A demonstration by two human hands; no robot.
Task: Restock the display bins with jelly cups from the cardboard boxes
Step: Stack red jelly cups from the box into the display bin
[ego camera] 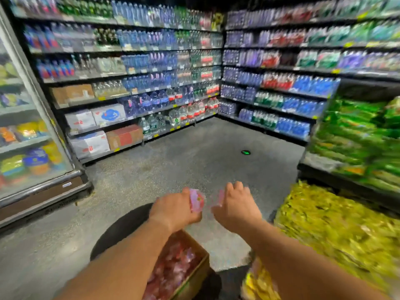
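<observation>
Below my left forearm sits the open box [190, 263], full of red-pink cups [173, 271], its long side running away from me and to the right, so it lies nearer my left arm than my right. My left hand [175, 210] is raised above and beyond the box, fingers curled round a small clutch of pink cups [195, 201] that stick out past my knuckles toward the right; the blur will not let me count them. Just beside it, apart by a narrow gap, my right hand [237, 205] is turned knuckles up with the fingers bent down, and a pale pink cup [218, 199] shows at its left edge; I judge I am pinching it, though the smear makes the hold itself hard to read. Both hands are over bare floor [173, 161], not over any bin. The bin [337, 232] heaped with yellow-green cups lies to the right, close to my right arm and well clear of my left, so the coming move turns on swinging both loads rightward, and the right hand has the shorter way. A second heap of yellow cups [259, 282] shows low down, between the box and my right arm; I cannot tell what holds it, nor where pink ones belong
</observation>
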